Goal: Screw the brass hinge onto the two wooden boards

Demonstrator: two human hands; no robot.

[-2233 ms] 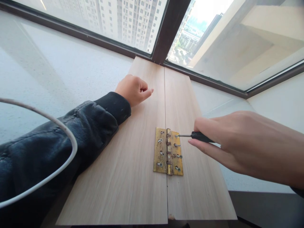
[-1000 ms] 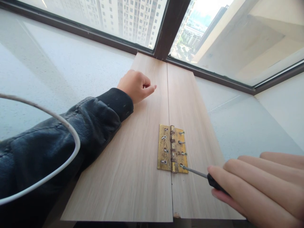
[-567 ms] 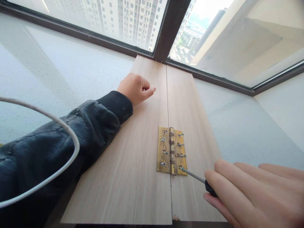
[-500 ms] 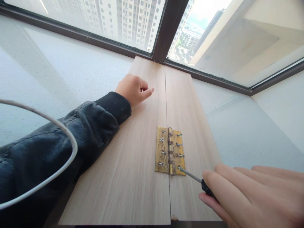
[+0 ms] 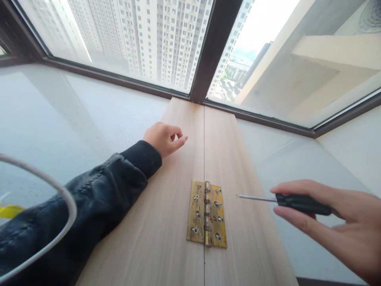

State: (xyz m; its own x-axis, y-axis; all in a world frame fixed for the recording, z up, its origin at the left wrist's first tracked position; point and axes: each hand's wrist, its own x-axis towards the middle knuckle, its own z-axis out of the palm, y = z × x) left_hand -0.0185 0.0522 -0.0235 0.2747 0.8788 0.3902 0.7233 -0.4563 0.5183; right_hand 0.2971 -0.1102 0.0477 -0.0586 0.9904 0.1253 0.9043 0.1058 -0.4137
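Observation:
My right hand [image 5: 333, 222] grips a screwdriver [image 5: 302, 203] by its black handle, the thin metal shaft pointing left. Its tip is apart from the brass hinge [image 5: 199, 214], over the right board [image 5: 238, 171]. The hinge lies spread across the seam between two pale wooden boards, several screws in each leaf. Screws in the right leaf stand partly proud and tilted. My left hand [image 5: 163, 139] rests on the left board [image 5: 154, 222], fingers curled with thumb and forefinger near each other; whether anything is inside the curl cannot be made out.
A white cable [image 5: 67, 198] loops across the lower left, in front of my dark sleeve. Dark window frames [image 5: 205, 55] edge the white sill [image 5: 74, 107] at the back. Something yellow [image 5: 10, 211] shows at the left edge.
My right hand has lifted the screwdriver off the hinge's lowest right screw and moved its tip up and right. The view has tilted up; my left hand stays on the board.

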